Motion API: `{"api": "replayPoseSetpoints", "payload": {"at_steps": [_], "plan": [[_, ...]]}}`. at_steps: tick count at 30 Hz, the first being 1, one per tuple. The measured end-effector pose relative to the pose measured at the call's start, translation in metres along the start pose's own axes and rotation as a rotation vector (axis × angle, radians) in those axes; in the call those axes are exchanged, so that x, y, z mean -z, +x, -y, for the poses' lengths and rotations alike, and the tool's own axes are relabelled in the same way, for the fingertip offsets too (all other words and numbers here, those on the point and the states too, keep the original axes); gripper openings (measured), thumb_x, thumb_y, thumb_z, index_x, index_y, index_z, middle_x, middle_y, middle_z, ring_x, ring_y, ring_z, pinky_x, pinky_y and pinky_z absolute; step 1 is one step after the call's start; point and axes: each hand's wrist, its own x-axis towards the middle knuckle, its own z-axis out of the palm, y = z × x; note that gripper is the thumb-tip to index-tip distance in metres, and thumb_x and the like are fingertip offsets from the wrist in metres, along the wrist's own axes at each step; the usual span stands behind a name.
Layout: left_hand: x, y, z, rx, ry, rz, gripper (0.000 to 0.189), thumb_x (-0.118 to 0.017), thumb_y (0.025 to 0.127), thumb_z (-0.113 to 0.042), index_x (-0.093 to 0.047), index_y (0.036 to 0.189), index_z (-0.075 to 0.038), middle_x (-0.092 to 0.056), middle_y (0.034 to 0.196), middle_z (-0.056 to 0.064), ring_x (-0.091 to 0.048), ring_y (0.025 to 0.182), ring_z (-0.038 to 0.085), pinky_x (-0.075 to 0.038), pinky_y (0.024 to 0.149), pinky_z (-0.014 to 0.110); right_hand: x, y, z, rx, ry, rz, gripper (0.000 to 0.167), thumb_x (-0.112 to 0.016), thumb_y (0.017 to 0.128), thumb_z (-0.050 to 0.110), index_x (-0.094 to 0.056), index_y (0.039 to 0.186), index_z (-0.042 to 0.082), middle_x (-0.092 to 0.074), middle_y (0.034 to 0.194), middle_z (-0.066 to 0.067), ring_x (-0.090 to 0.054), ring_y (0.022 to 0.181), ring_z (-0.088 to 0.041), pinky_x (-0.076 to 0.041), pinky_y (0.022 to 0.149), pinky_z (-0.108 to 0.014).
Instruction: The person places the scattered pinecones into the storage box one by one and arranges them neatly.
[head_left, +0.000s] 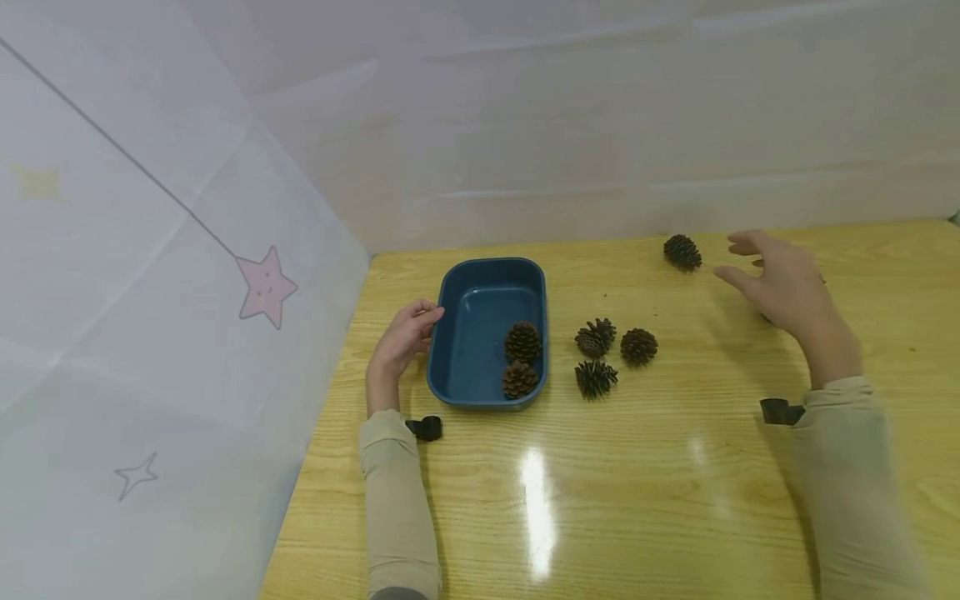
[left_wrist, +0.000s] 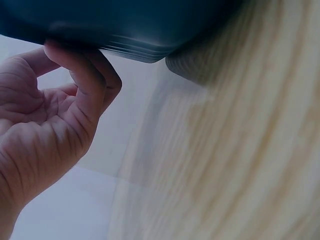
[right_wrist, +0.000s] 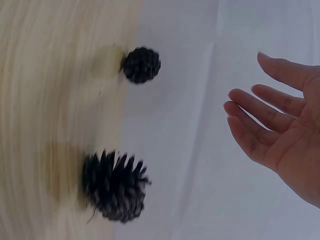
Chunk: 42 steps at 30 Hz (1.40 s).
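Note:
My left hand (head_left: 406,335) holds the left rim of a dark blue tray (head_left: 432,367), its fingers bent against the outer wall in the left wrist view. Two brown pine cones (head_left: 522,342) lie in the tray's near right corner. Over the table's right side hovers my right hand (head_left: 791,283), with thumb and fingers spread and nothing between them. Left of it sits a pine cone (head_left: 682,252) near the wall; dark bits of another show behind the hand. In the right wrist view a small round cone (right_wrist: 141,65) and a larger spiky cone (right_wrist: 116,187) stand apart from the fingers.
Several more pine cones (head_left: 638,347) sit grouped just right of the tray on the light wood table (head_left: 637,500). A pale sheet wall (head_left: 525,150) rises along the back edge, and another with printed stars (head_left: 267,287) stands at the left.

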Motion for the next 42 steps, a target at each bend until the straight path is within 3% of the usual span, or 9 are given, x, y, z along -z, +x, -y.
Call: {"api": "replayPoseSetpoints", "payload": {"at_steps": [10,20,26,33,42], "plan": [[0.002,0.0,0.001,-0.007,-0.002,-0.015,0.014,-0.059,0.108,-0.022,-0.053,0.102,-0.011,-0.054,0.084,-0.001,-0.054,0.065,0.009,-0.042,0.057,0.025,0.02,-0.013,-0.042,-0.09,0.021,-0.061,0.066,-0.06,0.107,0.034,-0.036,0.155,-0.005,-0.047,0.143,-0.039,-0.051,0.119,-0.062,-0.043,0.089,-0.069],[0.004,-0.001,0.003,-0.003,-0.003,-0.015,0.014,-0.059,0.107,-0.022,-0.053,0.1,-0.011,-0.052,0.085,-0.001,-0.052,0.065,0.009,-0.042,0.057,0.025,0.025,-0.017,-0.072,-0.188,-0.013,-0.029,0.077,-0.06,0.105,0.045,-0.034,0.153,-0.009,-0.045,0.139,-0.044,-0.042,0.125,-0.062,-0.036,0.094,-0.074],[0.003,-0.001,0.001,0.001,0.004,-0.012,0.014,-0.059,0.107,-0.023,-0.054,0.101,-0.011,-0.052,0.087,-0.001,-0.053,0.066,0.009,-0.042,0.057,0.024,0.028,-0.02,-0.084,-0.175,-0.028,0.049,0.079,-0.068,0.101,0.045,-0.039,0.149,-0.011,-0.043,0.142,-0.042,-0.04,0.125,-0.061,-0.034,0.096,-0.075],[0.003,0.0,0.001,-0.002,0.013,-0.011,0.016,-0.06,0.107,-0.024,-0.054,0.104,-0.01,-0.053,0.087,-0.001,-0.053,0.067,0.009,-0.041,0.057,0.024,0.03,-0.021,-0.089,-0.185,-0.043,0.203,0.083,-0.071,0.099,0.044,-0.036,0.149,-0.012,-0.038,0.147,-0.04,-0.038,0.126,-0.061,-0.031,0.098,-0.075],[0.003,0.0,0.002,0.0,0.02,-0.012,0.016,-0.06,0.107,-0.025,-0.055,0.105,-0.009,-0.054,0.088,-0.001,-0.054,0.068,0.009,-0.041,0.058,0.025,0.028,-0.017,-0.093,-0.166,-0.081,0.282,0.079,-0.074,0.098,0.034,-0.036,0.147,-0.013,-0.035,0.146,-0.042,-0.034,0.128,-0.063,-0.031,0.097,-0.076]]}}
